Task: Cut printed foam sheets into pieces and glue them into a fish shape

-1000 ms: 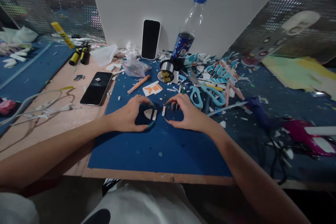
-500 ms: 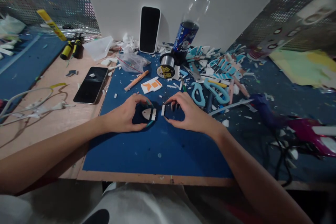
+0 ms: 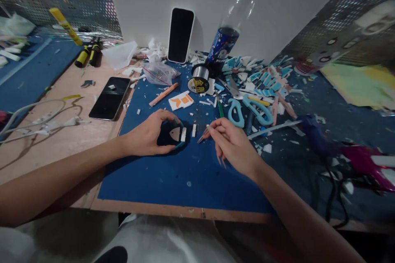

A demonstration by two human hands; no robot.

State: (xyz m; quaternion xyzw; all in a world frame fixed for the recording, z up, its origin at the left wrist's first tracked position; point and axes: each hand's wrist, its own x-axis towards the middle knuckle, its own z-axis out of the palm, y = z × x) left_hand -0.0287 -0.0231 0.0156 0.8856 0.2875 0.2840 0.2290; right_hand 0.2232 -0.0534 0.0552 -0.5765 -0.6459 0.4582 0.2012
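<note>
On the blue mat (image 3: pixel 148 176) my left hand (image 3: pixel 151 133) lies curved, thumb and index finger apart, with long teal nails. Between them sits a small pale fish-head-shaped piece (image 3: pixel 175 133) with a dark dot. A short white strip (image 3: pixel 183 134) stands against its right side, inside the gap of the nails. Slightly to the right, apart from these, lies another white strip (image 3: pixel 194 130). My right hand (image 3: pixel 231 141) hovers right of that strip, its long-nailed fingers loosely bent and nothing visible in them.
Behind the hands are an orange-marked card (image 3: pixel 181 101), a wire spool (image 3: pixel 199 80), a Pepsi bottle (image 3: pixel 222 45) and a propped phone (image 3: pixel 180 35). Light blue scissors (image 3: pixel 236 113) and heaped foam scraps (image 3: pixel 268 76) lie at right, beyond a glue gun (image 3: pixel 367 162). Another phone (image 3: pixel 109 98) lies left.
My right hand has left the right-hand white strip and drawn back to the right, its fingers coming closer together. My left hand stays around the fish-head piece. The view has shifted slightly.
</note>
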